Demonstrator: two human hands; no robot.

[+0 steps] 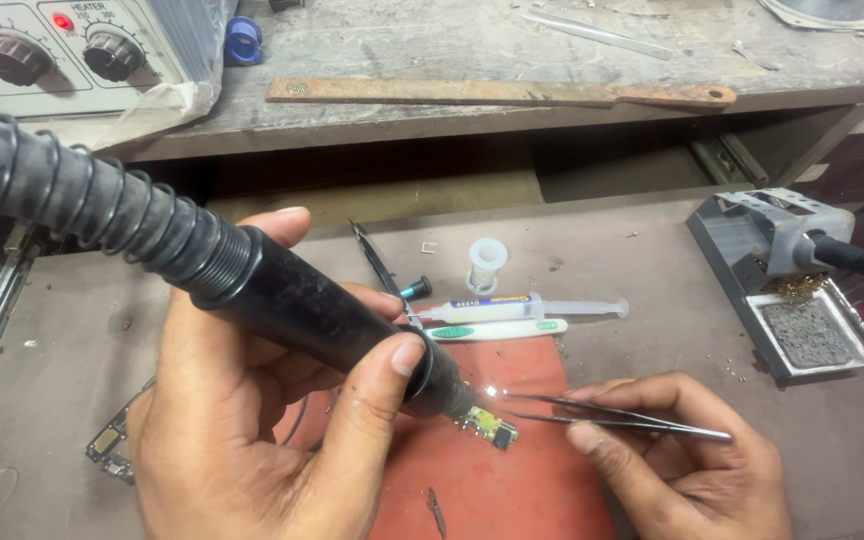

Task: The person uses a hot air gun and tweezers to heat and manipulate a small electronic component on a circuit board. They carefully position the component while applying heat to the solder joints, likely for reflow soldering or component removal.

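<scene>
The scene is evenly and fairly brightly lit by soft, diffuse light from above; nothing is blown out. Shadows are faint and blurry-edged: a soft one lies on the red mat (512,480) under the two hands, and a deep dark band sits in the recess below the upper shelf (552,60), behind the mat. A small hard glint sparkles at the tip of the tweezers (612,415), just above the mat, and two red lamps glow on the control box (62,50) far left of it. The coiled hose (72,195), nearest the lens, looks oversized and slightly soft. The mat's surroundings stay sharp; straight edges bow mildly toward the frame's corners.
</scene>
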